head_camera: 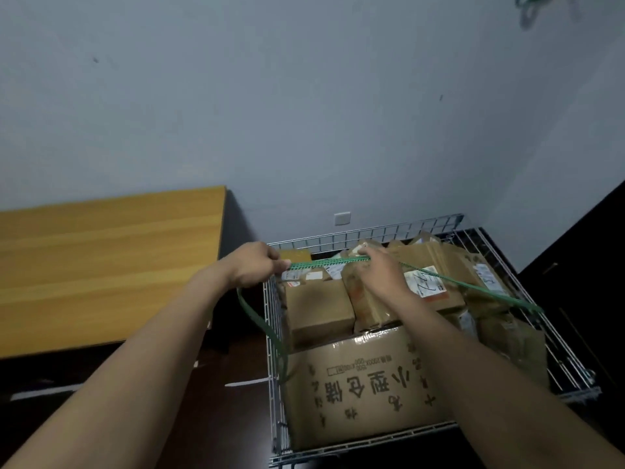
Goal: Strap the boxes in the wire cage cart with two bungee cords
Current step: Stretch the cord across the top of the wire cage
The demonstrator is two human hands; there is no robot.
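Observation:
A wire cage cart [274, 346] stands on the floor, packed with several cardboard boxes; the largest box [365, 387] at the front carries printed characters. A flat green bungee cord [473, 286] runs taut across the box tops to the cart's right rim. My left hand [253, 265] is closed on the cord at the cart's left rim. My right hand [382, 272] grips the same cord over the middle boxes. A loose length of the cord [267, 330] hangs down outside the left wire wall. Another green cord [527, 8] hangs on the wall at top right.
A wooden table [108, 265] stands left of the cart against a pale wall. Dark furniture [588, 272] closes in on the right. The floor is dark, with white tape marks [247, 382] left of the cart. A wall socket [342, 218] sits behind the cart.

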